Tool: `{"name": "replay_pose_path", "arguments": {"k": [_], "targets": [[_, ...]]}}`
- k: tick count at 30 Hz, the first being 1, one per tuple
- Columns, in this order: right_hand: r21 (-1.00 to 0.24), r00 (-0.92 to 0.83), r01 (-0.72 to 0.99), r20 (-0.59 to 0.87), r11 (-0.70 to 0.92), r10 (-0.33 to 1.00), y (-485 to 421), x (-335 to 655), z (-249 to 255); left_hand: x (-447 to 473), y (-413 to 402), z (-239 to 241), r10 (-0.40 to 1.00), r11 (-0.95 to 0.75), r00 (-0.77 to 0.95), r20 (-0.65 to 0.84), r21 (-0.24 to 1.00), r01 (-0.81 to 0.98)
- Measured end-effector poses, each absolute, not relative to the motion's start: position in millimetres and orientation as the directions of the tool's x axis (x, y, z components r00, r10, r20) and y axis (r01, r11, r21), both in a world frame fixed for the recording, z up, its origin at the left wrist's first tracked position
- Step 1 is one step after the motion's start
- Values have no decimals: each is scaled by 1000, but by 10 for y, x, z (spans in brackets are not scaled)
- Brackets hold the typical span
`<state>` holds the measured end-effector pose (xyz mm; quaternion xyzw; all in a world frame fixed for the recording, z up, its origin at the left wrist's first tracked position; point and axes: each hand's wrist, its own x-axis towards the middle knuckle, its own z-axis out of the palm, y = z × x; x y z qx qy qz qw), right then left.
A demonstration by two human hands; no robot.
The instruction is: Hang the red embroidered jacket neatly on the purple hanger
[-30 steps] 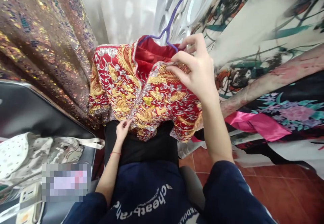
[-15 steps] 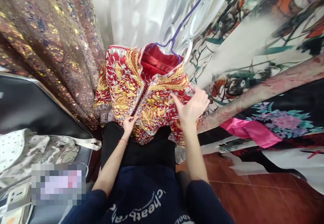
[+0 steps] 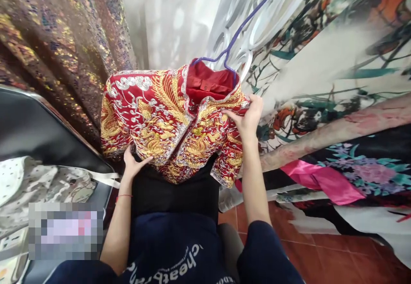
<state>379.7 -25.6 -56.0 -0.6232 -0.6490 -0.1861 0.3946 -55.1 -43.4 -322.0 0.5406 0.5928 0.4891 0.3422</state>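
Note:
A red jacket [image 3: 154, 121] with gold and silver embroidery hangs from a purple hanger [image 3: 241, 28] over my lap, its front closed low and its collar standing apart. My right hand [image 3: 250, 119] grips it at the shoulder on the right, thumb lying across the front. At the lower side on the left, below the sleeve, my left hand [image 3: 133, 166] holds the jacket's edge, thumb on the front and the other fingers partly hidden by cloth. A small label marked S shows on the red lining inside the collar.
White hangers [image 3: 271, 18] cluster behind the purple one. A sequined curtain [image 3: 64, 31] hangs at left, above a black chair [image 3: 38, 125] with a patterned cloth bag [image 3: 58, 181]. Printed fabrics [image 3: 305, 74] and a pink ribbon [image 3: 324, 181] hang at right over red floor tiles [image 3: 302, 258].
My left hand has left the front opening's lower end and moved left to the jacket's side. My right hand has closed on the shoulder. The jacket is spread wider to the left.

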Motion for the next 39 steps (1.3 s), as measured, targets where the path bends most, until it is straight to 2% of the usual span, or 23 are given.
{"name": "replay_pose_path", "arguments": {"k": [5,11,14,17,22,24,26,28,29,30,34,39], "targets": [[-247,100,960,738,129,667,-322,3755,-525,-453,-140,-2973,995,-45,-79,53,993,108],[-222,116,969,802,112,585,-790,3604,-578,100,-602,-3127,982,35,-188,-11,991,127],[-271,155,952,829,144,538,-1017,3633,-639,226,-1061,-3191,968,81,-249,-44,987,141],[-325,201,936,808,135,554,-1129,3697,-666,191,-1441,-3139,960,98,-275,-52,983,158],[-323,213,942,782,89,586,-1204,3553,-757,23,-1649,-3008,962,137,-254,-99,981,139],[-388,298,920,781,53,550,-1286,3342,-946,-9,-1573,-3005,970,147,-211,-123,983,107],[-538,461,842,749,32,476,-1416,3055,-1280,-14,-1434,-3028,974,144,-185,-128,986,78],[-792,671,608,556,65,491,-1569,2730,-1724,5,-1276,-3061,975,135,-184,-123,989,58],[-917,759,392,370,77,536,-1639,2569,-1965,25,-1205,-3080,976,127,-185,-116,991,49],[-988,794,134,151,73,588,-1696,2416,-2201,54,-1147,-3101,976,114,-193,-104,993,43],[-981,695,-192,-165,-41,700,-1743,1983,-2955,228,-1080,-3224,954,52,-297,-40,998,31],[-830,504,-534,-465,-160,728,-1540,1892,-3405,416,-1126,-3390,937,52,-347,-46,999,11]]}}
